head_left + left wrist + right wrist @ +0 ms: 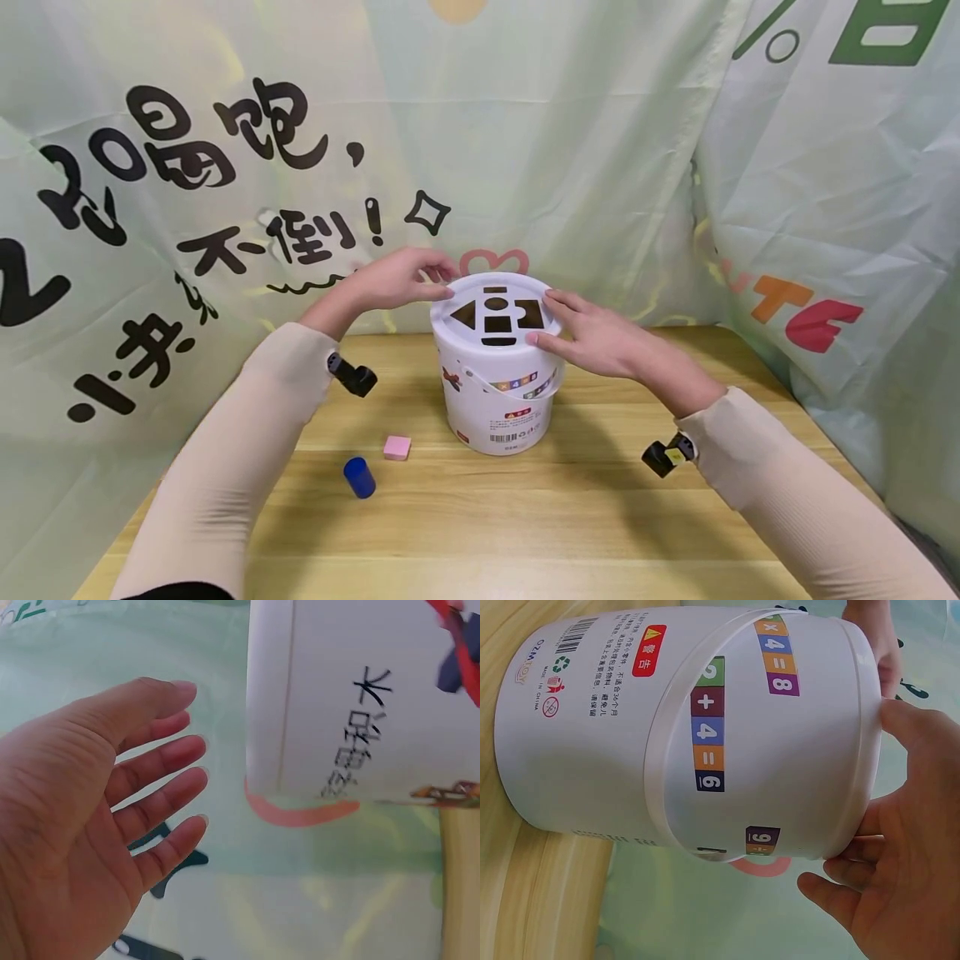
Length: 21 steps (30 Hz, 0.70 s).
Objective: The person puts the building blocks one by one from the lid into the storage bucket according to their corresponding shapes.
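A white bucket (495, 400) stands upright on the table, printed with number tiles and a red warning label. Its white lid (528, 287) has several shaped cutouts, among them a triangle, a circle and a square. At the lid's left edge is my left hand (405, 277), its fingers loosely bent; the left wrist view shows a gap between this hand and the bucket wall (360, 645). My right hand (600, 333) rests on the lid's right edge, thumb on the near rim, other fingers spread farther back along it. Nothing is held in either palm.
A blue cylinder (360, 477) and a pink block (397, 447) lie on the wooden table (525, 533), left of the bucket. The bucket's white handle (654, 780) hangs down on the near side. A printed cloth (585, 167) hangs behind and at both sides.
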### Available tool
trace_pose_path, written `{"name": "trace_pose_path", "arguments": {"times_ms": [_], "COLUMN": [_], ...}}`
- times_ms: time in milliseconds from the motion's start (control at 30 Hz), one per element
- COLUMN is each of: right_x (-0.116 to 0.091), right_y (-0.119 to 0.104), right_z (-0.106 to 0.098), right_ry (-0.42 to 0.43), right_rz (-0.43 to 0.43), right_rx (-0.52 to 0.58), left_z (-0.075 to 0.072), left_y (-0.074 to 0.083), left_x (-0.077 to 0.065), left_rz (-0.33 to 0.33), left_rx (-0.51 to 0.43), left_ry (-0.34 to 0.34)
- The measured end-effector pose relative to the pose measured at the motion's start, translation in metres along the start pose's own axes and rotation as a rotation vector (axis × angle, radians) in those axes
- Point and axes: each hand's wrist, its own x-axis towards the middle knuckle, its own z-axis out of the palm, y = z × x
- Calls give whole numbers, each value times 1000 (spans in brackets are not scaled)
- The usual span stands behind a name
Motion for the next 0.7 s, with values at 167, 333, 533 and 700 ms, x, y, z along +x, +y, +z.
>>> {"name": "trace_pose_path", "arguments": {"times_ms": [167, 333, 533, 700], "right_x": [0, 1, 0, 0], "right_y": [-1, -1, -1, -1], "right_z": [0, 0, 0, 0], "right_ry": [-5, -9, -5, -11], "right_rz": [-7, -3, -5, -7], "right_rx": [0, 4, 4, 4], "left_z": [-1, 4, 16, 30], "left_y": [-9, -22, -40, -51], "left_x": [-30, -65, -103, -133], "left_rz": [-5, -24, -32, -61], "left_rx": [-15, 12, 18, -11], "left_ry": [43, 71, 99, 126]}}
